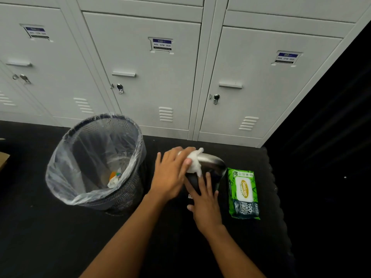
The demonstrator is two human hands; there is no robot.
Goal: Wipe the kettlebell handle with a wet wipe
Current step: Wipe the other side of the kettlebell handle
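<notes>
Pressing a white wet wipe (194, 161) onto the steel kettlebell handle (212, 160), left hand (170, 177) grips it while right hand (204, 203) lies flat, not clenched, on the dark kettlebell (193, 182) body, mostly hidden, Sanicare wipes pack (243, 193) at 3 o'clock, lined mesh bin (96, 161) at 9.

Even overhead light; lockers (140, 73) bright, black floor mat (50, 237) underexposed. Wide-angle bowing at edges; slight softness.

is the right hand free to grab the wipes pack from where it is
Probably yes. The right hand rests flat on the kettlebell, holding nothing, and the wipes pack lies just to its right on the mat with nothing between them.
</notes>
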